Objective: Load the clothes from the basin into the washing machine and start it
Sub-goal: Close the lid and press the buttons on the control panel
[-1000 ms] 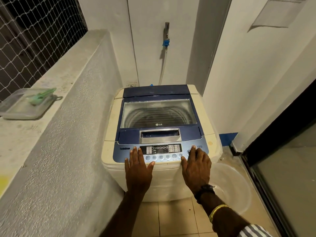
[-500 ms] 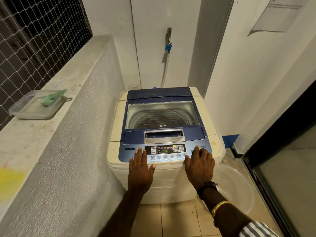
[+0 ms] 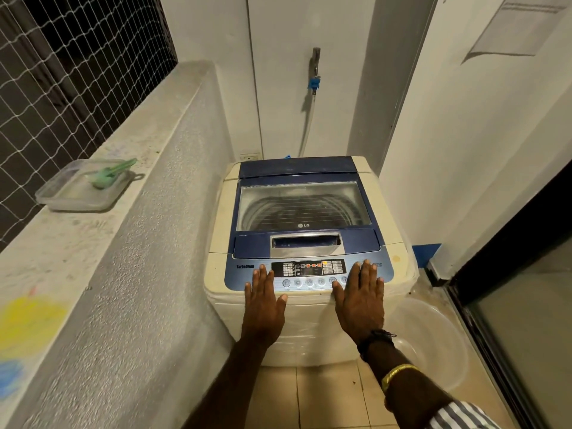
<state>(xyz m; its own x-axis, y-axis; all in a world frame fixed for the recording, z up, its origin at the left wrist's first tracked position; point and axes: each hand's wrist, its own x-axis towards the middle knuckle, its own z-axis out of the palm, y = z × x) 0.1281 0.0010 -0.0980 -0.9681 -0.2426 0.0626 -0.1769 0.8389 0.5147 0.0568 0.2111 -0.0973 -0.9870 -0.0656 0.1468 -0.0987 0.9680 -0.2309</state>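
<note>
Both hands, left (image 3: 263, 301) and right (image 3: 360, 300), lie flat, fingers spread, gripping nothing, on the washing machine (image 3: 306, 252) control panel (image 3: 309, 272); lid shut, basin (image 3: 433, 342) on floor looks empty; rigid buttons likely need only fingertip pressure.
</note>
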